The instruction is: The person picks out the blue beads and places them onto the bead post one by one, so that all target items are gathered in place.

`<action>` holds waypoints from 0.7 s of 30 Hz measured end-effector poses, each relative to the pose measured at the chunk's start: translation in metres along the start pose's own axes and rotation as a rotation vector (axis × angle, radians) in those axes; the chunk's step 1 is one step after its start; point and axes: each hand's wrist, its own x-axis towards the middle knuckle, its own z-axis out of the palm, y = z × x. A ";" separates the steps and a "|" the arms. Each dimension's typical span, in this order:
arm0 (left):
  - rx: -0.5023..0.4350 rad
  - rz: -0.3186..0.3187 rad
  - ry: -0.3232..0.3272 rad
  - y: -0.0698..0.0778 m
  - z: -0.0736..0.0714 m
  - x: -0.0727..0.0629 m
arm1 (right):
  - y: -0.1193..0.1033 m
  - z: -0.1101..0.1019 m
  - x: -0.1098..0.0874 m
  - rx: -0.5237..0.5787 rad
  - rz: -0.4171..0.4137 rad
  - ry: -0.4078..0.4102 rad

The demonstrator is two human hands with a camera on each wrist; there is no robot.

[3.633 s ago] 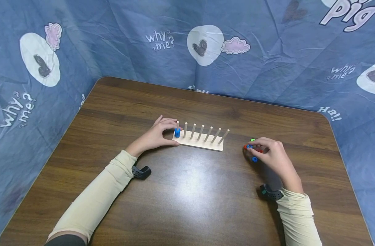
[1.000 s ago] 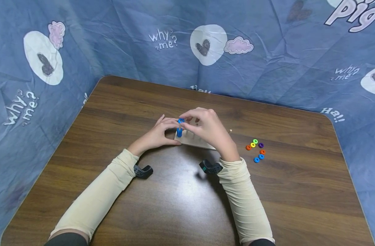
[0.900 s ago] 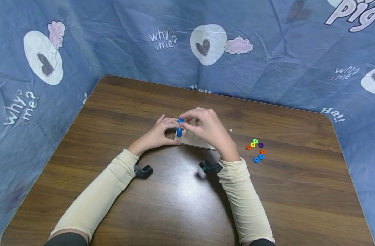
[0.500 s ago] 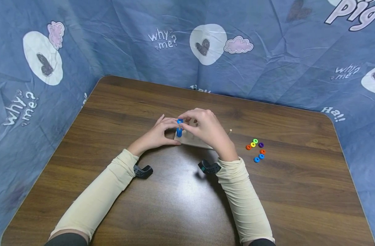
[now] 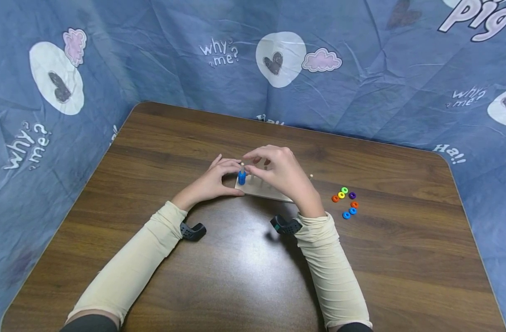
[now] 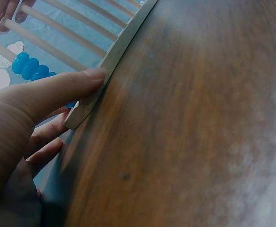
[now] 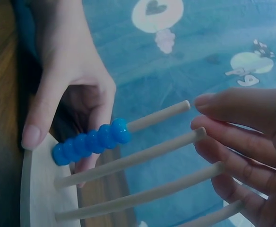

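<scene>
My left hand [image 5: 211, 180] grips the left end of a wooden peg board [image 5: 266, 191], thumb on the near edge and fingers round the far side. A stack of several blue rings [image 5: 242, 178] sits low on the end peg, whose bare top shows. In the right wrist view the blue rings [image 7: 91, 143] touch one another, and the neighbouring pegs [image 7: 133, 158] carry none. My right hand [image 5: 283, 177] hovers over the board beside the end peg's tip. Its thumb and fingers [image 7: 242, 106] are apart with nothing between them, and it hides most other pegs in the head view.
Right of the board several loose rings lie on the brown table [image 5: 253, 276]: a green ring [image 5: 344, 190], a yellow ring [image 5: 341, 195], a purple ring [image 5: 352, 195], two orange-red rings [image 5: 335, 198] and two blue rings [image 5: 346, 215]. A blue printed cloth [image 5: 236, 92] hangs behind.
My right hand came left from the loose rings with a blue ring, lowered it over the end peg and let go. That ring now tops the stack. My left hand still grips the board.
</scene>
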 end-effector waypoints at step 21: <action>0.018 -0.036 -0.004 0.003 -0.001 0.000 | 0.013 -0.026 -0.030 0.027 -0.012 0.102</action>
